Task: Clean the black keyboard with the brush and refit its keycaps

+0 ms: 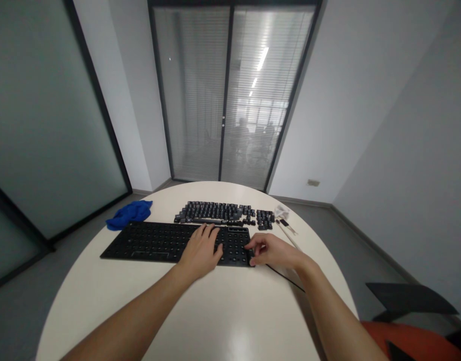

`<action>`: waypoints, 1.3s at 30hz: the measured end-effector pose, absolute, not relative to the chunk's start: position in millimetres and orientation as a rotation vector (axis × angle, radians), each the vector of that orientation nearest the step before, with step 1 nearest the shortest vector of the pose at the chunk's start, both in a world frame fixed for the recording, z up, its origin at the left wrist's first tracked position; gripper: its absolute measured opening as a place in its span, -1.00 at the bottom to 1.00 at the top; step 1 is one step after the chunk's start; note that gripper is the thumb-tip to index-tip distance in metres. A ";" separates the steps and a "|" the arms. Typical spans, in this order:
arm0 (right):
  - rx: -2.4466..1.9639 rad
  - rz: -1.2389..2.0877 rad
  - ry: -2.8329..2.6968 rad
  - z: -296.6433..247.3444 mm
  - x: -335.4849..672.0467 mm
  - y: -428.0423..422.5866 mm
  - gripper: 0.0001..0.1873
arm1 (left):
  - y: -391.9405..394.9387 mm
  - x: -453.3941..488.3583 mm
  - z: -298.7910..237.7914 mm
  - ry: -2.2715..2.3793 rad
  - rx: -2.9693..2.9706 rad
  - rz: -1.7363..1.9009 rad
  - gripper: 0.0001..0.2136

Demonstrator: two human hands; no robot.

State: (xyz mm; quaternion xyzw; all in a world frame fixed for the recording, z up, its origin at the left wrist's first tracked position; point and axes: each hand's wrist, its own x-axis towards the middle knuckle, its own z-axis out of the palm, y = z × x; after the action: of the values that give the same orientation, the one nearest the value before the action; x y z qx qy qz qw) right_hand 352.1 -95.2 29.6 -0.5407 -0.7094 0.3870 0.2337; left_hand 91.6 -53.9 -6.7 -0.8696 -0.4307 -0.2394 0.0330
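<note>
From my head camera, I see both my hands over the keyboard, which lies flat across the round, pale worktop in front of me. My left hand is open, palm down, its fingers resting on the keyboard right of its middle, the thumb out to the side. My right hand is at the keyboard's right end, fingers curled and the thumb low by the near corner; I cannot tell whether it grips the edge or pinches something small. A thin black cable shows under my right wrist and runs toward me. Just beyond the keyboard, the black keycaps lie loose on the worktop in rows, with a separate block at the right. A crumpled blue cloth sits by the keyboard's far left corner. Past the right block of keycaps lie a clear bag and a slim pale stick. At my lower right stands a red and black chair; ahead is a glass partition with blinds.
</note>
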 end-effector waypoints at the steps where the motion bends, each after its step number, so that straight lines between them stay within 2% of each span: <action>1: -1.487 1.054 -1.947 29.1 351.8 -95.2 -0.54 | -53.7 91.6 -6.9 -1.322 -2.673 -0.735 -0.57; 6: -1.483 1.066 -1.944 26.8 351.7 -93.1 -0.52 | -54.9 93.0 -3.2 -1.260 -2.667 -0.782 -0.59; 14: -1.450 1.129 -1.940 27.7 351.8 -92.1 -0.50 | -75.5 107.2 17.3 -0.684 -2.989 -0.810 -0.68; 18: -1.424 1.193 -1.917 26.6 352.2 -93.0 -0.49 | -86.5 114.2 22.3 -0.558 -3.048 -0.727 -0.72; 21: -1.366 1.196 -1.922 26.8 353.3 -92.8 -0.37 | -92.4 120.0 22.9 -0.612 -3.029 -0.673 -0.68; 24: -1.327 1.209 -1.949 30.4 355.6 -93.0 -0.25 | -95.0 126.9 23.0 -0.674 -3.016 -0.639 -0.75; 26: -1.327 1.197 -1.963 33.4 357.2 -93.4 -0.30 | -95.1 131.6 24.2 -0.727 -3.016 -0.633 -0.80; 30: -1.333 1.016 -1.932 30.8 358.5 -90.7 -0.60 | -93.9 140.0 28.7 -0.862 -3.034 -0.643 -0.86; 35: -1.390 0.870 -1.826 11.6 355.5 -77.7 -0.59 | -93.5 146.3 29.2 -0.902 -3.059 -0.601 -0.92; 39: -1.429 0.855 -1.849 8.6 352.9 -63.0 -0.65 | -93.0 145.0 19.1 -0.938 -3.121 -0.827 -0.89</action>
State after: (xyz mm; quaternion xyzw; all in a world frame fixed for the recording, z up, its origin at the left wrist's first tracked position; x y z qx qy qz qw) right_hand 352.9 -63.0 8.6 -0.5439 -0.7037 0.3254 0.3210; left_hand 145.0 -93.0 19.1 -0.9227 -0.2772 -0.2444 -0.1101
